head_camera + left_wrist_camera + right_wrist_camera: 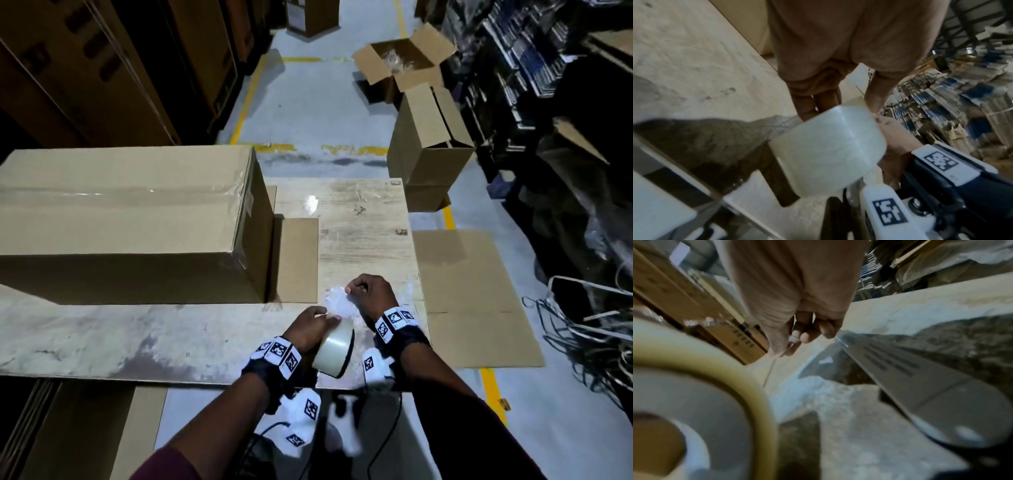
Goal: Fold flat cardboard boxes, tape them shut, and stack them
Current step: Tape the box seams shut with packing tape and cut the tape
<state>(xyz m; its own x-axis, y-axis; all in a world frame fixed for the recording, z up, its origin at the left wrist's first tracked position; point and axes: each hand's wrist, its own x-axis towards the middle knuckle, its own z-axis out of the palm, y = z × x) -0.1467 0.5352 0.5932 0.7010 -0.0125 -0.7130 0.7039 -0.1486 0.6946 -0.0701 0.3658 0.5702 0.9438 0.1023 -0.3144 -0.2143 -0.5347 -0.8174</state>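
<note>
Down near the worktop's (102,335) front edge, toward its right corner, the tape roll (334,353) stands on edge, held in the left hand (310,330), whose grip is curled around the roll from the far side. Just beyond it, the right hand (368,296) pinches something thin between thumb and fingertips; it looks like the clear tape's loose end, but blur and glare hide it. The right wrist view shows the roll's core cut off at the frame edge. Across the worktop's left half sits the taped box (130,219), sealed with clear tape along its top seam. A flat cardboard piece (296,260) lies beside it. No writing is readable anywhere; the wrist markers (277,351) carry only black-and-white patterns. Off the right edge, flattened cardboard (476,301) lies on the floor.
</note>
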